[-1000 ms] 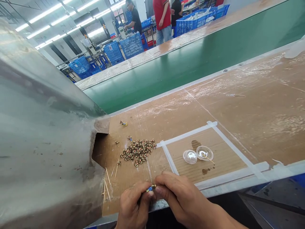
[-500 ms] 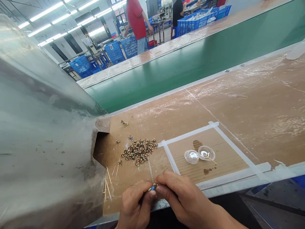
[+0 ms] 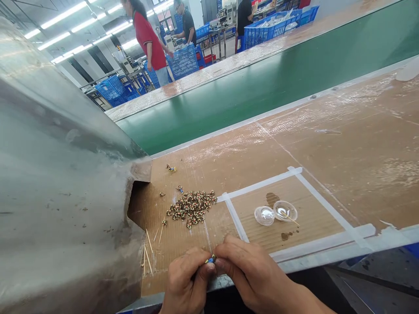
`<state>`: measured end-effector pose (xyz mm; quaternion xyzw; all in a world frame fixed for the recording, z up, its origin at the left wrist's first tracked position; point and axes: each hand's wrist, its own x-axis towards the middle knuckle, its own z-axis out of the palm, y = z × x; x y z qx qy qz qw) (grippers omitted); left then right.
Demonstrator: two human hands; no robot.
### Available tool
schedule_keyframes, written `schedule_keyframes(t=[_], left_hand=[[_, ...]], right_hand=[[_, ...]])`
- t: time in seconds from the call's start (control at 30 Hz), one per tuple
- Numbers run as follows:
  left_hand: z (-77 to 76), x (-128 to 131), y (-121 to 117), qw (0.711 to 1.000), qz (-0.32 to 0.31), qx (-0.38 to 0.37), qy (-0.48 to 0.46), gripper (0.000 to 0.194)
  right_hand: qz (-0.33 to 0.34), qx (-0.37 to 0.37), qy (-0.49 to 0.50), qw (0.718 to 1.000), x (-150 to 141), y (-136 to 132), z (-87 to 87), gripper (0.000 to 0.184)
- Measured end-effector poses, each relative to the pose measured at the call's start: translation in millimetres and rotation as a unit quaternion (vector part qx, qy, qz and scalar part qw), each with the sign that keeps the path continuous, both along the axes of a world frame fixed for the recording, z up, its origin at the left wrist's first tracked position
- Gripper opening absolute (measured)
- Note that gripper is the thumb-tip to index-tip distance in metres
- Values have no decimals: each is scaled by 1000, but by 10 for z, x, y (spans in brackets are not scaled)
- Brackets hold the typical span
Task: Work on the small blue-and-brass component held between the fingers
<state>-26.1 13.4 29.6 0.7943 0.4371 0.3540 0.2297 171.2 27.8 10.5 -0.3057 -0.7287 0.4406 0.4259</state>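
Note:
A tiny painted figurine [image 3: 211, 260], blue with yellow and dark parts, is pinched between both hands at the table's front edge. My left hand [image 3: 188, 277] grips it from the left with thumb and forefinger. From the right, my right hand [image 3: 248, 270] closes its fingertips on the other end; the fingers hide much of the piece. Beyond the hands lies a heap of small dark, yellow and red pieces [image 3: 191, 207]. A small blue figure [image 3: 180, 189] rests at the heap's far edge, and another figure with a yellow base [image 3: 171, 168] lies farther back.
Wooden toothpicks [image 3: 148, 257] lie left of the hands. Inside a white tape outline [image 3: 234, 218] sit a clear cup [image 3: 285, 211] with a stick in it, and a clear lid [image 3: 264, 216]. A metal housing [image 3: 72, 183] stands left; a green conveyor belt [image 3: 229, 96] runs behind.
Both hands stay nearly in place, still pinching the figurine. In the background, the person in red has moved left, and another person in dark clothing has come into view.

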Motion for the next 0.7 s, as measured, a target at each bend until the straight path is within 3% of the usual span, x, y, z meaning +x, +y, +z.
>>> schedule_keyframes(t=[0.23,0.37,0.7], left_hand=[[51,23,27,999,-3,-20,-28,25],[71,24,43,999,4,-13,-29,28],[76,16,74,998,-54,-44,-2,30]], right_hand=[[-21,59,-28,998,-11,8,18,20],[-23,58,-54,997,-32,3,7,23],[-19,114,-94,989,-8,15,-17,31]])
